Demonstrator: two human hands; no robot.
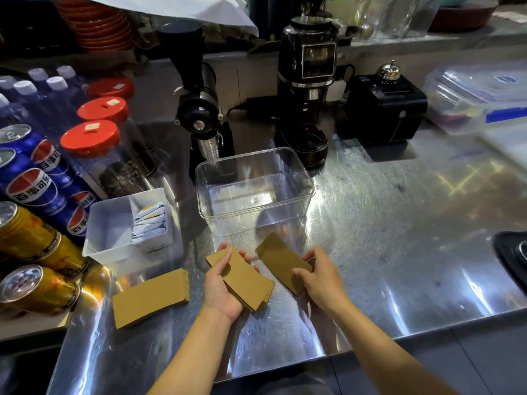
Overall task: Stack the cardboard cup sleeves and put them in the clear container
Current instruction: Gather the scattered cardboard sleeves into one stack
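Flat brown cardboard cup sleeves: small stack (242,280) pinched in left hand (221,292), single sleeve (282,262) gripped at its near end by right hand (320,276), third pile (151,297) lying on steel counter (385,238). Likely light, stiff, bendable; hold by edges. Empty clear plastic container (253,192) just beyond.

Counter left edge: blue cola cans (31,178), gold cans (34,252), red-lidded jars (94,143), white tray of sachets (128,226)
Counter back edge: two black grinders (306,89), black box (385,109)
Back right corner: lidded plastic boxes (479,98)
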